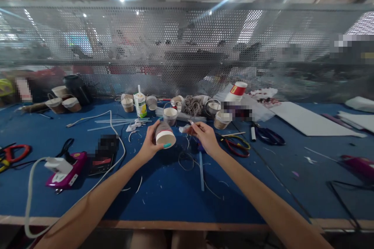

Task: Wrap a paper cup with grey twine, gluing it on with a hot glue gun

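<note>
My left hand (150, 144) is wrapped round a small paper cup (164, 134) with a white rim, tipped on its side above the blue table (175, 198). My right hand (204, 134) is closed in a pinch on a thin light stick (195, 125), held just right of the cup. A loop of thin string (185, 160) and a pale blue straw (201, 171) lie on the table below my hands. More paper cups (170, 115) stand just behind.
A pink glue gun (66, 171) with a white cable lies at the left, next to red-handled scissors (16, 151). Pliers (238, 146), dark scissors (267, 135), a juice carton (140, 104), a twine bundle (193, 106) and white sheets (309, 118) sit further back. A perforated metal screen (187, 46) closes the far edge.
</note>
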### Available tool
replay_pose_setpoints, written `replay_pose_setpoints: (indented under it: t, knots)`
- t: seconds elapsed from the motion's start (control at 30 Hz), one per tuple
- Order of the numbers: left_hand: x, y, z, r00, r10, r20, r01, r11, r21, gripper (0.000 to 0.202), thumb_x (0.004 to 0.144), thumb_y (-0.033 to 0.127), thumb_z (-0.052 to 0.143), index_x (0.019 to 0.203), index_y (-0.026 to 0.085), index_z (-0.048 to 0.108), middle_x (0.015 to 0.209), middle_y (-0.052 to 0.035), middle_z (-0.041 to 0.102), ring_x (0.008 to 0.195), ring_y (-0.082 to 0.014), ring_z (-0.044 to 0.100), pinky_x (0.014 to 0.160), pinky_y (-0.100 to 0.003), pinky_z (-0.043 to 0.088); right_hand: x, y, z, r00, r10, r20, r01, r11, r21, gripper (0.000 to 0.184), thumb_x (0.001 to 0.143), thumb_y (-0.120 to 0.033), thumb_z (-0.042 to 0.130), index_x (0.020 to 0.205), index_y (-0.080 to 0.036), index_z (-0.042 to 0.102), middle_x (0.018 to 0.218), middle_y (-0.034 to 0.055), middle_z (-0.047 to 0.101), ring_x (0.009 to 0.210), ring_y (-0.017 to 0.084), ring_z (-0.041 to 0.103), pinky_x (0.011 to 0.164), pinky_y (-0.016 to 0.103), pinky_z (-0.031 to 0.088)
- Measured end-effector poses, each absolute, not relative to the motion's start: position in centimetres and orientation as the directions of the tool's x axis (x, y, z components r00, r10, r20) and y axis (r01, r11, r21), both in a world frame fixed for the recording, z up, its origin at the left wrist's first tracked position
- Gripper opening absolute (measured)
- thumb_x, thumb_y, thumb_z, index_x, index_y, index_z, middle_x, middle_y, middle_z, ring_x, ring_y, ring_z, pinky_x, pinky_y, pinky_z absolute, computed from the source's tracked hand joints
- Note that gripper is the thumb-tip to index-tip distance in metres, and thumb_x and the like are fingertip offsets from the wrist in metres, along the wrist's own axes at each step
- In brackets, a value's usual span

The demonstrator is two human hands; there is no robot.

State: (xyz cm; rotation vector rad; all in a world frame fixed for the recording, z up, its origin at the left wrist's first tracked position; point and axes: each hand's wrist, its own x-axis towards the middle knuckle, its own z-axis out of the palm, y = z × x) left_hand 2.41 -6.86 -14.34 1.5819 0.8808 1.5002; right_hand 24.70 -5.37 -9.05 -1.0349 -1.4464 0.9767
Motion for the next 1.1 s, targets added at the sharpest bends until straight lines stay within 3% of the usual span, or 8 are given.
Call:
replay_pose_setpoints:
  t: [0.1, 0.27, 0.37, 0.47, 0.6, 0.77, 0.93, 1.1]
  knots:
    - [2.7, -7.0, -15.1, 0.187, 0.876, 0.445, 0.086, -0.466, 0.881, 0.087, 0.057, 0.05, 0.079, 0.133, 0.027, 0.043, 0.121, -0.0079, 0.042, 0.118, -0.0292, 0.048, 0.105, -0.048, 0.039, 25.8, -6.7, -8.8, -0.043, 0.983, 0.179, -0.097, 0.174, -0.98, 0.039, 0.065, -0.055, 0.072, 0.07, -0.021, 0.053, 0.062, -0.0021, 0.058, 0.064, 0.017, 0.062, 0.071, 0.034, 0.055]
    - [2.6, -7.8, -15.0, 0.312, 0.869, 0.385, 0.262, -0.468, 0.844, 0.089, 0.055, 0.051, 0.081, 0.133, 0.027, 0.044, 0.12, -0.0087, 0.041, 0.121, -0.0317, 0.044, 0.108, -0.054, 0.034, 25.6, -7.8, -9.1, -0.14, 0.984, 0.113, -0.167, 0.09, -0.982, 0.041, 0.066, -0.054, 0.072, 0.064, -0.02, 0.049, 0.059, -0.0037, 0.055, 0.056, 0.012, 0.058, 0.058, 0.027, 0.053]
    - [2.6, -8.5, -14.7, 0.36, 0.869, 0.339, 0.358, -0.465, 0.81, 0.085, 0.062, 0.052, 0.076, 0.135, 0.027, 0.041, 0.123, -0.01, 0.04, 0.123, -0.0328, 0.042, 0.108, -0.055, 0.032, 25.4, -8.2, -9.5, -0.215, 0.974, 0.063, -0.112, 0.04, -0.993, 0.041, 0.072, -0.056, 0.065, 0.064, -0.02, 0.048, 0.046, -0.0077, 0.046, 0.033, 0.006, 0.036, 0.034, 0.019, 0.032]
    - [2.6, -9.0, -14.4, 0.398, 0.853, 0.339, 0.377, -0.489, 0.787, 0.077, 0.073, 0.051, 0.067, 0.139, 0.027, 0.035, 0.129, -0.0112, 0.039, 0.125, -0.0318, 0.041, 0.11, -0.054, 0.03, 25.6, -8.6, -9.9, -0.238, 0.971, 0.017, -0.003, 0.017, -1.0, 0.043, 0.076, -0.06, 0.058, 0.064, -0.02, 0.049, 0.035, -0.0118, 0.032, 0.026, 0.004, 0.018, 0.029, 0.019, 0.015]
    - [2.2, -9.1, -14.1, 0.418, 0.829, 0.372, 0.379, -0.531, 0.758, 0.072, 0.076, 0.048, 0.064, 0.139, 0.027, 0.036, 0.133, -0.0118, 0.04, 0.127, -0.0318, 0.04, 0.111, -0.054, 0.028, 26.1, -8.7, -10.0, -0.202, 0.978, 0.051, 0.179, 0.088, -0.98, 0.05, 0.078, -0.067, 0.049, 0.058, -0.021, 0.048, 0.032, -0.0103, 0.03, 0.026, 0.006, 0.02, 0.031, 0.021, 0.014]
    - [2.4, -9.4, -14.0, 0.408, 0.829, 0.383, 0.299, -0.518, 0.802, 0.074, 0.075, 0.052, 0.064, 0.138, 0.026, 0.037, 0.128, -0.0123, 0.043, 0.123, -0.0327, 0.042, 0.108, -0.055, 0.032, 26.4, -8.5, -9.6, -0.184, 0.966, 0.184, 0.429, 0.247, -0.869, 0.058, 0.082, -0.068, 0.041, 0.049, -0.02, 0.046, 0.04, -0.0041, 0.04, 0.038, 0.01, 0.038, 0.04, 0.024, 0.027]
    - [3.4, -10.1, -14.0, 0.465, 0.832, 0.303, 0.28, -0.463, 0.841, 0.092, 0.064, 0.056, 0.073, 0.141, 0.026, 0.033, 0.13, -0.0124, 0.038, 0.124, -0.0337, 0.042, 0.109, -0.054, 0.032, 26.3, -8.9, -9.2, -0.211, 0.959, 0.188, 0.363, 0.255, -0.896, 0.059, 0.08, -0.068, 0.045, 0.046, -0.021, 0.036, 0.039, -0.0053, 0.034, 0.039, 0.008, 0.029, 0.041, 0.024, 0.022]
    - [3.5, -10.2, -13.9, 0.511, 0.817, 0.267, 0.29, -0.456, 0.841, 0.091, 0.067, 0.059, 0.069, 0.142, 0.028, 0.029, 0.132, -0.0121, 0.034, 0.13, -0.0346, 0.036, 0.112, -0.056, 0.025, 25.6, -9.7, -8.7, -0.299, 0.944, 0.138, 0.245, 0.215, -0.945, 0.058, 0.078, -0.067, 0.049, 0.045, -0.022, 0.036, 0.037, -0.0062, 0.031, 0.037, 0.007, 0.025, 0.039, 0.024, 0.018]
